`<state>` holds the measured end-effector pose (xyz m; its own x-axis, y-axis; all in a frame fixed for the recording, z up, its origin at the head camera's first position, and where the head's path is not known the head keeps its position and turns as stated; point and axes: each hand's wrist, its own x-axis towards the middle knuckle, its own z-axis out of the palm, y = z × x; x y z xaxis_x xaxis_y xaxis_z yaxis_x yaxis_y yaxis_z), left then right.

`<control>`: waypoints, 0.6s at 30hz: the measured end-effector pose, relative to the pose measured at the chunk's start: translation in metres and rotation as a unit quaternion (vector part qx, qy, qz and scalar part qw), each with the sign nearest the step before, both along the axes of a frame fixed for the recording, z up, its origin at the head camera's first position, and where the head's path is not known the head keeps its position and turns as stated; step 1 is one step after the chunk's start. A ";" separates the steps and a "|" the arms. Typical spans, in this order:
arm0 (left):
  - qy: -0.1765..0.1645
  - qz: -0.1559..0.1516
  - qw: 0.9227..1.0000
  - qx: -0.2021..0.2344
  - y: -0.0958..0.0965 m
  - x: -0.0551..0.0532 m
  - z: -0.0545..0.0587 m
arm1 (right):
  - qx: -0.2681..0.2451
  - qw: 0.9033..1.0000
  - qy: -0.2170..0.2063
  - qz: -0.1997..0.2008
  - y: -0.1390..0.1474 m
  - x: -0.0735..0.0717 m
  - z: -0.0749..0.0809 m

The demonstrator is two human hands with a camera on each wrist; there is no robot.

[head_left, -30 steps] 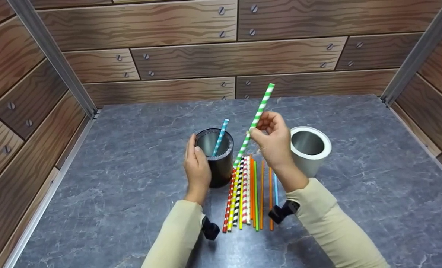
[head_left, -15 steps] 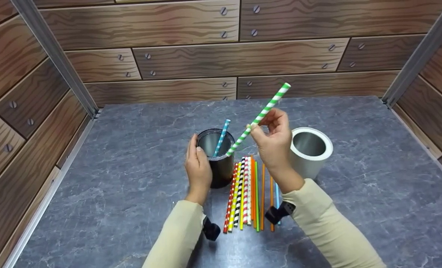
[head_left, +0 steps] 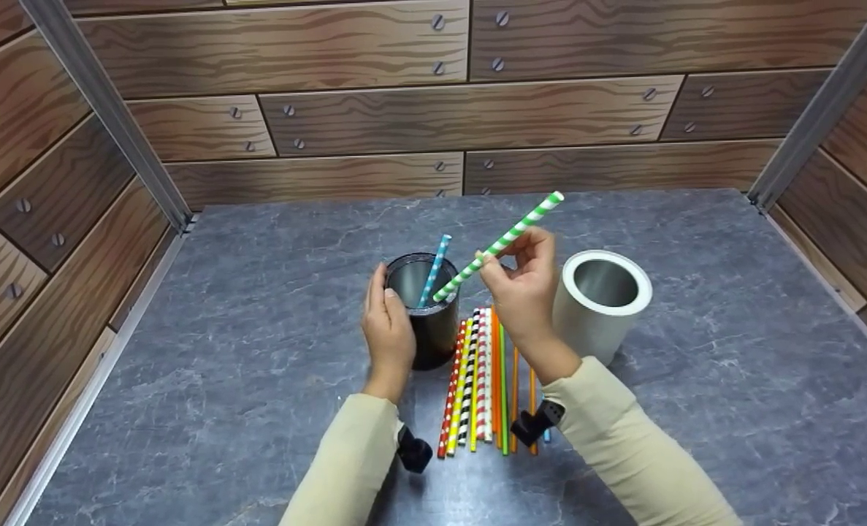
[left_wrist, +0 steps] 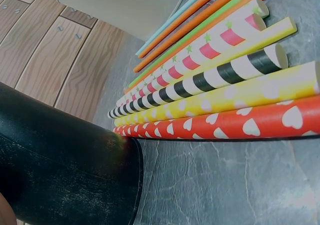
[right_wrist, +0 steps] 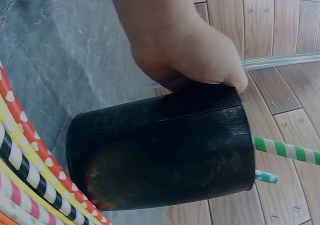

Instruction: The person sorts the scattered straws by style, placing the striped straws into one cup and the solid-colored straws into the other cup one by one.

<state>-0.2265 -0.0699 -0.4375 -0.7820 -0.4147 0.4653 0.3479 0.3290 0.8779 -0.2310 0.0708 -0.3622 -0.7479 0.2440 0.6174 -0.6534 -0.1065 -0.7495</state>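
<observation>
My left hand [head_left: 389, 325] holds a black cup [head_left: 434, 340] from its left side, fingers along the far side and thumb near the rim. Inside the cup leans a blue straw with white dots [head_left: 434, 270]. My right hand [head_left: 524, 292] pinches a green-and-white striped straw [head_left: 517, 232] around its middle. It slants down to the left, and its lower end overlaps the cup's mouth. In the right wrist view the green straw [right_wrist: 287, 150] shows past the rim, beside the dotted straw [right_wrist: 266, 176]. The left wrist view shows the cup's dark wall [left_wrist: 65, 160] close up.
Straws lie side by side between my forearms: red with hearts [head_left: 451, 394], yellow, black-and-white striped [head_left: 470, 380], pink-and-white, orange and green [head_left: 505, 409]. A white cup [head_left: 594, 329] stands to their right. Wood-patterned walls [head_left: 375, 117] enclose the grey table [head_left: 258, 292].
My right hand has carried the green striped straw left; its lower end went from above the loose straws to the black cup's mouth, and it tilts more. My left hand stays on the cup.
</observation>
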 end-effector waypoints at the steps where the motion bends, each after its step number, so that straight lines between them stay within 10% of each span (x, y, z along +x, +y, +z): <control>1: -0.001 -0.001 1.000 0.000 0.000 0.000 0.000 | 0.005 1.000 -0.003 -0.003 -0.001 0.000 -0.001; 18: 0.002 0.003 1.000 -0.011 0.003 0.001 0.002 | 0.096 0.994 -0.047 -0.017 -0.014 0.002 -0.030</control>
